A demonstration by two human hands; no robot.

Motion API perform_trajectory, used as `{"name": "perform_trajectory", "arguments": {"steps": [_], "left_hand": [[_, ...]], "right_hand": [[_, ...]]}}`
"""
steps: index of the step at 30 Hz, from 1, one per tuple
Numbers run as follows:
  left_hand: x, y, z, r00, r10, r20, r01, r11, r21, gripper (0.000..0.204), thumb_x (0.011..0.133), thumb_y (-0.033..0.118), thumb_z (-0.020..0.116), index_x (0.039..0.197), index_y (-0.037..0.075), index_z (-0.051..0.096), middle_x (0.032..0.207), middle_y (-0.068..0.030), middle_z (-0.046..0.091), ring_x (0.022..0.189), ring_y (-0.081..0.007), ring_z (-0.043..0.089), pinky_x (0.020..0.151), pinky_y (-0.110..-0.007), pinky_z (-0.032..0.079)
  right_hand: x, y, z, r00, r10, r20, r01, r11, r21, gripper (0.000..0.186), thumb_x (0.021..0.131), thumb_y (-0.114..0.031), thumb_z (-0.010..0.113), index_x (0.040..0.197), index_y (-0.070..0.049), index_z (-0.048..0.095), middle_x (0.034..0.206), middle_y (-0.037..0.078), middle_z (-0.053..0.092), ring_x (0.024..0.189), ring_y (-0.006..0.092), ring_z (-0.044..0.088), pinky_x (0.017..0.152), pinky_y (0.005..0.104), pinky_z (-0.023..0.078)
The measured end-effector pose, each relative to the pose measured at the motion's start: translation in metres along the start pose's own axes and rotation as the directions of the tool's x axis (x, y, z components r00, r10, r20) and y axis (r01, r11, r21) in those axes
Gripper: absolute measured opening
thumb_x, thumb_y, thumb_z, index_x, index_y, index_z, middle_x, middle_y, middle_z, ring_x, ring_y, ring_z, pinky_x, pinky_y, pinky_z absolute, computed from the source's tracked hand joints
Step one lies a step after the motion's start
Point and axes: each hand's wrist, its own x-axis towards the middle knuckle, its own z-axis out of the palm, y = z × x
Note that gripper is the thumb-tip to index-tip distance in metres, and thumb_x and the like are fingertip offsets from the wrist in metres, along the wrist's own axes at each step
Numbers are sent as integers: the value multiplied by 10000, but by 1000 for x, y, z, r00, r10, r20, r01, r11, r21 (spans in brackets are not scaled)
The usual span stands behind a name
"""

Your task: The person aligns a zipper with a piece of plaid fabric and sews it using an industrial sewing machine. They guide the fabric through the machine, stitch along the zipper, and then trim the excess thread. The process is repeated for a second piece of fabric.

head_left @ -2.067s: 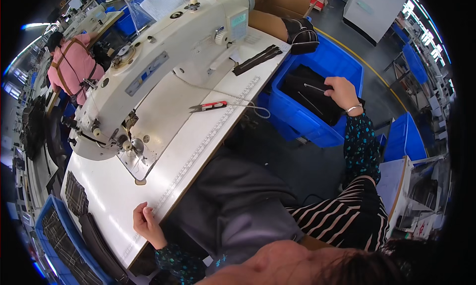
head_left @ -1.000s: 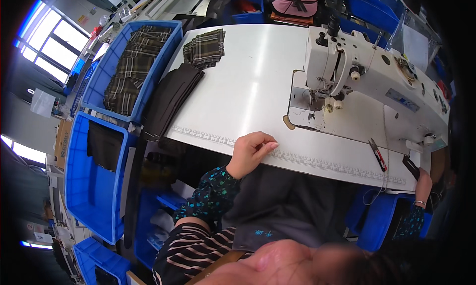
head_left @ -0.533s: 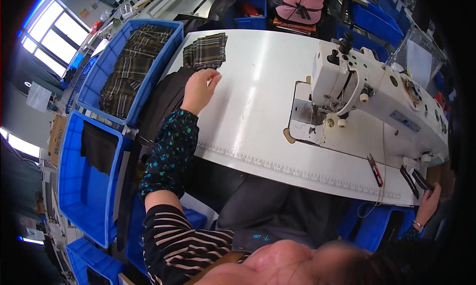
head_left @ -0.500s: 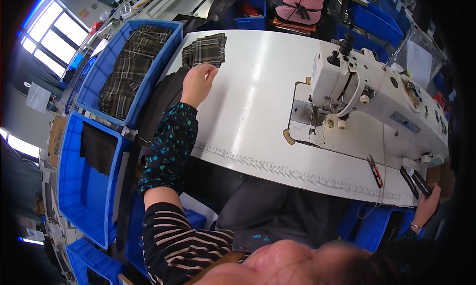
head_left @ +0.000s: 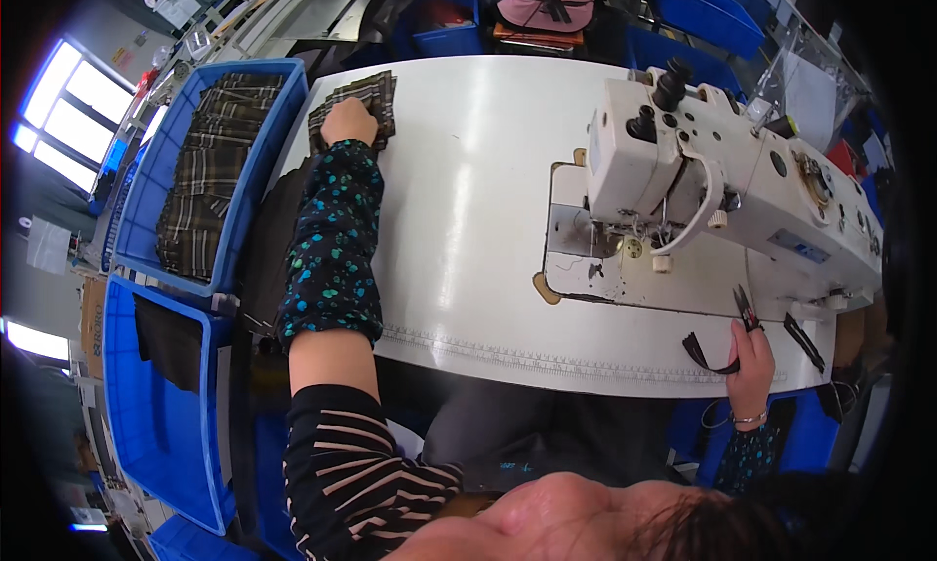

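The left hand (head_left: 349, 124) lies palm down on the plaid pile (head_left: 385, 110), fingers curled; whether they grip it I cannot tell. The pile sits near the table's (head_left: 459, 219) far left edge. The right hand (head_left: 750, 368) pinches a black strip (head_left: 707, 358), whose free end juts out toward 9 o'clock. Its fingertips meet the snips (head_left: 746, 307), blades toward 12 o'clock; whether it grips them too I cannot tell. A second strip (head_left: 805, 342) lies near it at 2 o'clock.

From the left hand, dark cloth (head_left: 264, 258) lies at 7 o'clock, a blue tray (head_left: 256, 166) of plaid pieces (head_left: 207, 161) at 8. From the right hand, the sewing machine (head_left: 703, 161) stands at 12, the ruler (head_left: 547, 362) runs toward 9. Beyond the table, at 11, sits a person in pink (head_left: 547, 2).
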Motion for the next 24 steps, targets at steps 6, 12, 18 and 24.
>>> {"name": "perform_trajectory", "arguments": {"steps": [6,12,18,24], "left_hand": [[-39,-19,-54,988,-77,-136,-30,762,-647,249,978,238,651,1080,16,702,985,-112,759,886,-224,741,734,-404,607],[-203,-31,-88,834,446,325,448,-204,-870,446,1096,215,466,1457,-38,529,1329,-127,686,1162,-224,701,972,-360,583],[-338,33,-95,175,864,472,848,112,-519,580,1123,243,529,1612,-23,364,1568,-120,519,1403,-172,529,1162,-331,438],[-336,99,-105,241,891,385,78,378,-923,220,1057,166,603,1209,12,640,1083,-166,695,1115,-268,661,914,-382,539]], "right_hand": [[-6,1,3,996,-4,-91,-2,998,-57,257,938,-39,710,1193,-1,711,943,152,584,857,350,614,741,447,514],[25,-39,-28,983,-119,-143,96,983,-154,401,849,-68,737,1244,-5,714,1274,157,675,1064,344,649,908,481,532],[40,-79,-37,909,-406,-96,415,904,100,392,857,-140,736,1231,-24,715,1275,135,691,1122,331,665,903,467,570],[59,-123,-12,918,-398,-12,385,880,278,381,866,-258,772,1175,-39,734,1271,117,706,1162,310,671,927,431,580]]}}
